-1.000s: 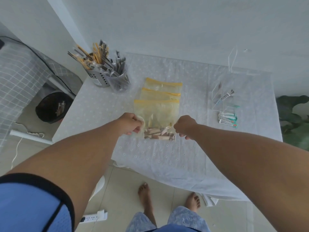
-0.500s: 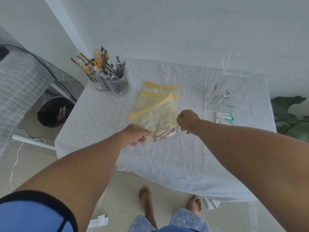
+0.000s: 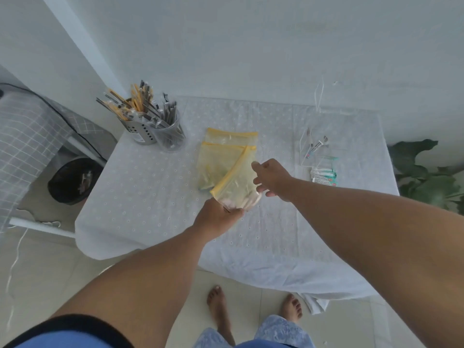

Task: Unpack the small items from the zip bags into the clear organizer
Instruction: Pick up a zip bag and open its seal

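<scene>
- At the far left I see a black bin on the floor, beside a grey checked cloth draped over something.
- On the table's far left corner I see a metal holder full of utensils, with a clear cup of more utensils touching its right side.
- My left hand has its fingers curled round the near corner of a zip bag, gripping it where pale wooden pegs are bunched inside.
- That bag is tilted, its yellow zip strip running from near left up to far right, and it overlaps two more zip bags lying flat just beyond it.
- My right hand is at the bag's right edge; the index finger points out along the top and the other fingers look loosely bent against the plastic, but I cannot tell whether they actually pinch it.
- To the right, well apart from the bags, I see the clear organizer with a few small items inside, and small packets lie just near of it.
- The table wears a white eyelet tablecloth that hangs off the near edge, against a white wall.
- A green plant is at the far right; bare feet stand on pale floor tiles below.
</scene>
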`<action>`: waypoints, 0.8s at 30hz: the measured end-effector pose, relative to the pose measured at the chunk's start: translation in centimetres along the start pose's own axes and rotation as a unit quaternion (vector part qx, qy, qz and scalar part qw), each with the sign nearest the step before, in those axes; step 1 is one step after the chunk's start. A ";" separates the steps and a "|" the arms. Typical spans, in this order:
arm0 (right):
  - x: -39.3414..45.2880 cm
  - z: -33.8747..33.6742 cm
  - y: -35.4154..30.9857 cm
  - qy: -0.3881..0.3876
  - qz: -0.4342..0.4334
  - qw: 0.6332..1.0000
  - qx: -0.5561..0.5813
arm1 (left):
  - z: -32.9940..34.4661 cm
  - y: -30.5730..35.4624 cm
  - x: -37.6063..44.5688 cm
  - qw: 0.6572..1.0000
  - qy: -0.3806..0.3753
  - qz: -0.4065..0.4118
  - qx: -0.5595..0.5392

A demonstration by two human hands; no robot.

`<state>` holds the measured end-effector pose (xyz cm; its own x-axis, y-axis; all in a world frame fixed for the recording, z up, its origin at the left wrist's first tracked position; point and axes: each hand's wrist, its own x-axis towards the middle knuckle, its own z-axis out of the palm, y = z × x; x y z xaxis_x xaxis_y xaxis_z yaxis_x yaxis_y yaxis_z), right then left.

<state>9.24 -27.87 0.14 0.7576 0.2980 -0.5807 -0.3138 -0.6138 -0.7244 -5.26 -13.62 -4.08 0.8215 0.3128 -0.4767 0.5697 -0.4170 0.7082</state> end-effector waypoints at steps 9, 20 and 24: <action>-2.3 -1.7 1.0 -0.041 -0.058 0.997 -0.021 | 2.4 3.1 -0.2 0.969 -0.020 0.094 0.230; -3.0 -4.0 3.0 -0.034 -0.064 0.997 -0.016 | 1.4 4.1 0.7 0.958 -0.138 0.149 0.202; -3.3 -5.1 3.0 -0.024 -0.078 0.997 0.003 | -0.2 5.2 1.4 0.985 -0.022 0.158 0.065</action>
<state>8.67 -34.45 1.75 0.7690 0.4247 -0.4777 -0.1982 -0.5521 -0.8099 -1.13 -15.17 -1.01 0.9570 0.1131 -0.2673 0.2808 -0.5936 0.7542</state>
